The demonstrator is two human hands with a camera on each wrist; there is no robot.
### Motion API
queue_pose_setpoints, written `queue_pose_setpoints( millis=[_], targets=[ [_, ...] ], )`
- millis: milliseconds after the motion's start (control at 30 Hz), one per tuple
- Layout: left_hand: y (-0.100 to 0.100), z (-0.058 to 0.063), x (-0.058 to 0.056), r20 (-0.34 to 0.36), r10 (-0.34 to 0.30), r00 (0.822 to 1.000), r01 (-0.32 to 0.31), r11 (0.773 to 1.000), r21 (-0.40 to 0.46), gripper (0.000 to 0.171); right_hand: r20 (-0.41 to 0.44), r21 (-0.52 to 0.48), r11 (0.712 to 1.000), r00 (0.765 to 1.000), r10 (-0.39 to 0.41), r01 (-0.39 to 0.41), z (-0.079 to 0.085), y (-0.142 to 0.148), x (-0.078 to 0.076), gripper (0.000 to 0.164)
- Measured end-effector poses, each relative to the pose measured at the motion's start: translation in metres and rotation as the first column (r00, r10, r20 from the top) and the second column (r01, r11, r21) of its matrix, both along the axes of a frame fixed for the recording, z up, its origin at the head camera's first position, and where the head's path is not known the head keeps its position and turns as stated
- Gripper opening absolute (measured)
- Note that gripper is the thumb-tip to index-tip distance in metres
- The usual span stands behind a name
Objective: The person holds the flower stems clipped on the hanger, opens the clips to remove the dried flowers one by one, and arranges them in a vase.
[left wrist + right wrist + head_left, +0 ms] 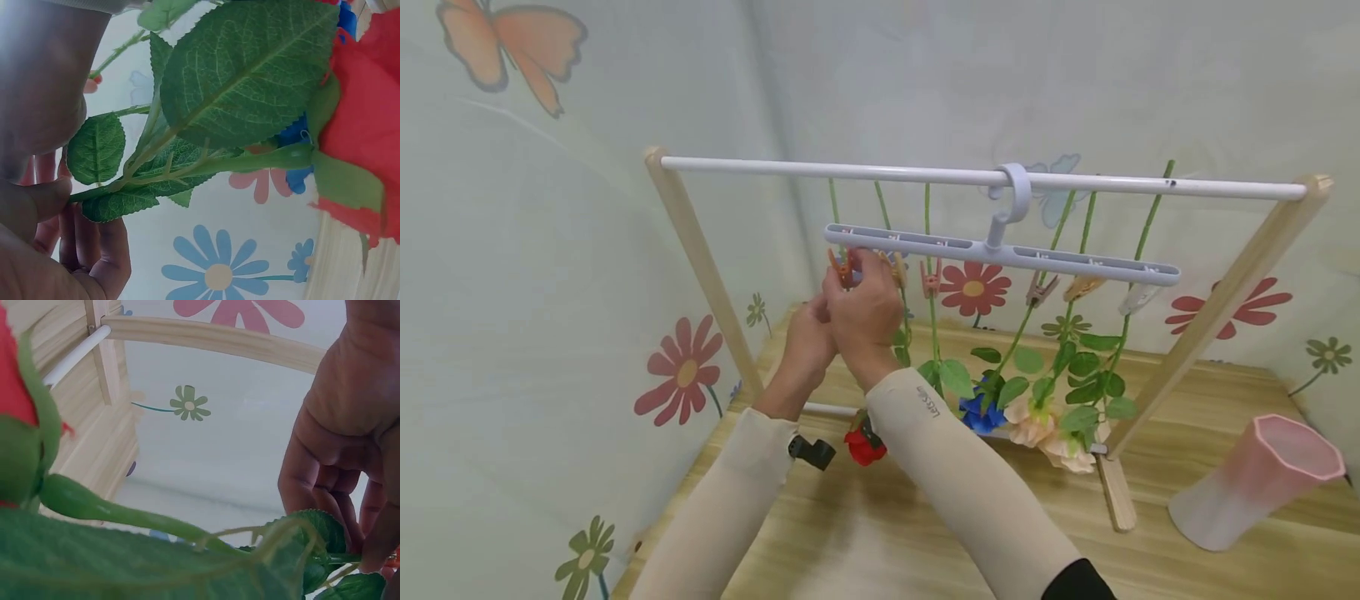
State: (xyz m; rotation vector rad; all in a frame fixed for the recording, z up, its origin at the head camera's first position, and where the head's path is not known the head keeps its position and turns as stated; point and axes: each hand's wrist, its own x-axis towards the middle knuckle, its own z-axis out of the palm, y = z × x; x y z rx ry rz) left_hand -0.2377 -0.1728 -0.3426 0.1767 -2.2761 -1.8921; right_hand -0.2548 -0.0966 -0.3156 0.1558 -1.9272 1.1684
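My left hand (807,346) pinches the green stem of a red artificial rose (365,119) between thumb and fingers, below the left end of a pale grey clip hanger (917,243). The bloom (865,447) hangs downward, its leaves (244,75) spread below the hand. Right beside it, my right hand (867,304) has curled fingers at an orange clothespin (844,271) under the hanger's end, partly covering it. The rose's stem rises past this clip. In the right wrist view, the left hand (344,444) closes on the stem beside the clip's orange edge.
Other clips hold upside-down flowers, including a blue rose (981,410) and peach blooms (1032,421). The hanger hooks over a white rail (820,169) between wooden posts (700,258). A pink-and-white vase (1255,479) stands at right on the wooden tabletop (895,550).
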Motion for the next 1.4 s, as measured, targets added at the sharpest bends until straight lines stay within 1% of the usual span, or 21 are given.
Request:
queue_pose_setpoints(
  millis=[167,367,467,600,667,800,900,1000,1100,1200,1267,1400],
  targets=[
    [0.0009,-0.0003,0.0007,-0.006,0.002,1.000,-0.002,1.000,0.006,0.051,-0.022,0.001,1.000,1.000,-0.003,0.003,-0.0019,0.0013,-0.0004,0.021],
    [0.0020,-0.0003,0.0013,-0.016,0.003,1.000,-0.003,1.000,-0.001,0.050,-0.070,0.024,1.000,0.997,-0.017,0.019,-0.0047,0.0023,-0.0020,0.020],
    [0.0024,0.0000,0.0009,-0.010,-0.005,1.000,0.005,1.000,0.003,0.051,-0.081,0.041,0.999,0.996,-0.030,0.033,-0.0058,0.0035,-0.0030,0.019],
    [0.0032,-0.0011,-0.0007,0.007,-0.007,1.000,0.007,1.000,-0.012,0.051,-0.079,0.051,0.998,0.996,-0.029,0.033,-0.0059,0.0051,-0.0031,0.017],
    [0.0036,-0.0023,-0.0014,0.005,-0.001,1.000,0.001,1.000,-0.026,0.046,-0.073,0.052,0.998,0.997,-0.021,0.025,-0.0054,0.0055,-0.0022,0.017],
    [0.0025,-0.0044,-0.0011,-0.009,0.015,1.000,-0.015,0.998,-0.065,0.032,-0.048,0.039,0.999,0.999,-0.001,0.003,-0.0037,0.0044,0.0011,0.021],
    [0.0008,-0.0054,-0.0008,-0.008,0.014,1.000,-0.015,0.997,-0.079,0.030,-0.035,0.020,1.000,0.999,0.013,-0.012,-0.0028,0.0033,0.0024,0.023],
    [-0.0014,-0.0057,0.0003,0.011,0.008,1.000,-0.007,0.998,-0.069,0.037,-0.032,0.007,1.000,0.999,0.024,-0.023,-0.0033,0.0022,0.0024,0.025],
    [-0.0024,-0.0048,0.0022,0.036,0.004,0.999,-0.002,0.999,-0.048,0.046,-0.023,0.017,1.000,1.000,0.020,-0.020,-0.0035,0.0024,0.0019,0.026],
    [-0.0028,-0.0053,0.0036,0.050,-0.001,0.999,0.002,1.000,-0.020,0.050,-0.007,0.032,0.999,1.000,0.015,-0.015,-0.0044,0.0034,0.0016,0.026],
    [-0.0024,-0.0065,0.0043,0.048,0.001,0.999,-0.001,1.000,0.004,0.047,0.001,0.041,0.999,1.000,0.011,-0.011,-0.0057,0.0044,0.0015,0.026],
    [-0.0009,-0.0089,0.0056,0.028,0.001,1.000,-0.002,0.999,0.049,0.034,-0.009,0.057,0.998,1.000,0.003,-0.002,-0.0081,0.0070,0.0007,0.027]
  ],
)
